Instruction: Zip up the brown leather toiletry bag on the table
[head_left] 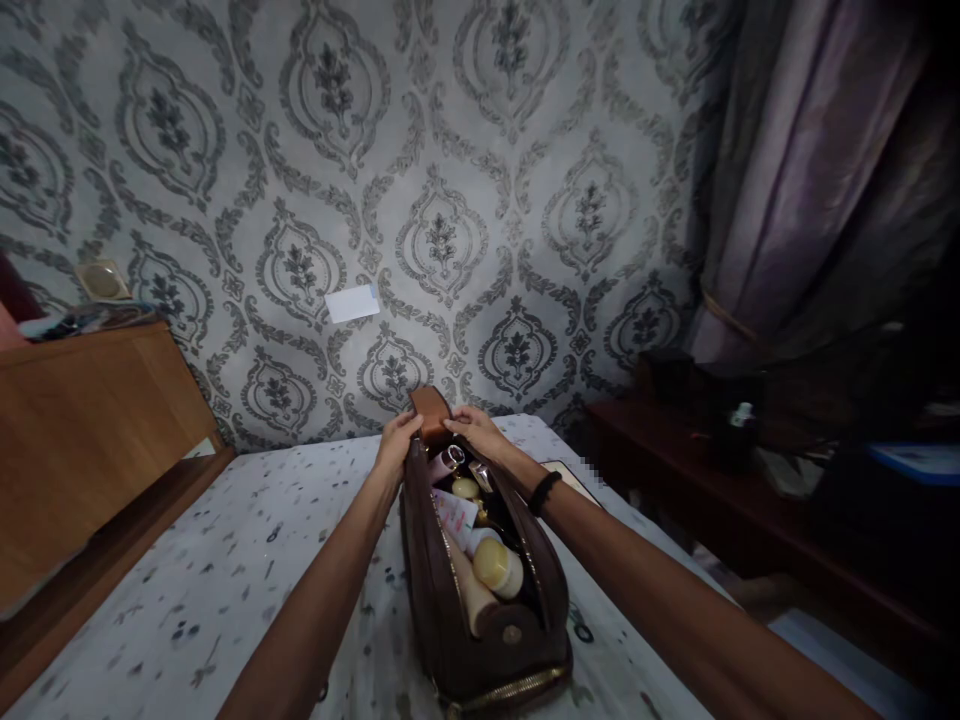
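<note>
The left hand (397,440) and right hand (480,432) pinch the tan flap of a long dark-brown zippered bag (487,640). Unzipped and filled with toiletries, it lies on the white patterned bed (300,520).

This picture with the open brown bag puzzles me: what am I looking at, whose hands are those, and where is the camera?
No machine shows here. The camera is worn on a person's head, looking forward and down, so this single picture is roughly their own view. Their bare left hand and right hand hold the far end of the brown bag, by its tan flap. It lies unzipped on a patterned white sheet, with a tube and a yellow-topped container among the things inside.
</note>
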